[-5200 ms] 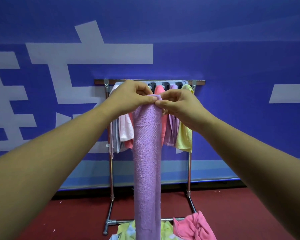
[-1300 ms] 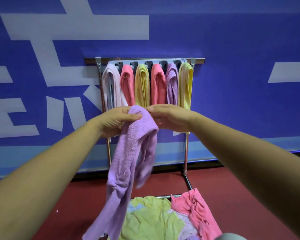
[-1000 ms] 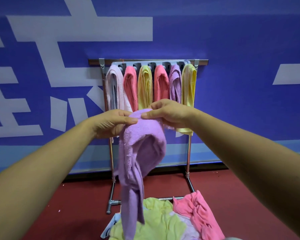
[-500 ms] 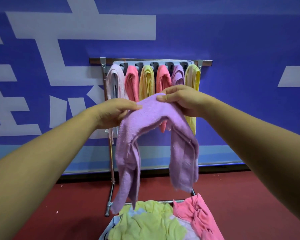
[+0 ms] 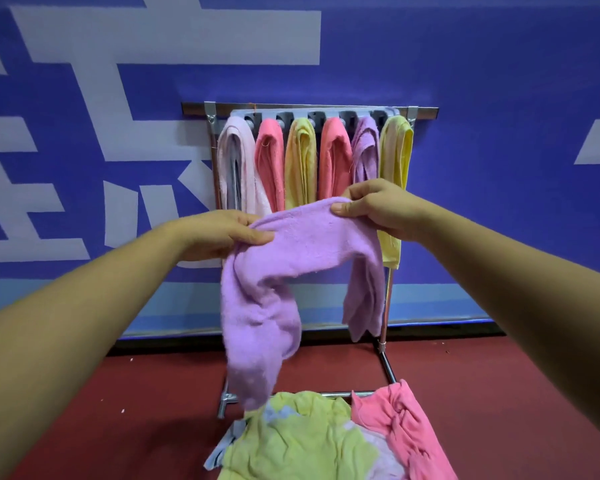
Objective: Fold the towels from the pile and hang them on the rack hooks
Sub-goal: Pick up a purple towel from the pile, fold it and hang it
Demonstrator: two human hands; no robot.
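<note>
I hold a purple towel (image 5: 291,268) stretched between both hands in front of the rack. My left hand (image 5: 219,233) pinches its upper edge on the left, and my right hand (image 5: 378,207) pinches the edge higher on the right. Both ends of the towel hang down, the left one longer and bunched. Behind it stands a metal rack (image 5: 309,109) with a row of hooks. Several folded towels hang there: pale pink (image 5: 234,161), pink (image 5: 271,157), yellow (image 5: 300,161), pink (image 5: 335,154), purple (image 5: 364,150) and yellow (image 5: 395,150). A pile of towels (image 5: 298,441) lies below.
The pile holds yellow-green, pale and pink (image 5: 409,424) towels near the frame's bottom edge. The rack's legs (image 5: 385,355) stand on a dark red floor (image 5: 499,393). A blue wall with white lettering (image 5: 153,36) lies right behind the rack.
Since five seconds ago a long folded purple towel went onto a hook and I took another one. In the last second my hands moved apart, spreading the bunched towel sideways.
</note>
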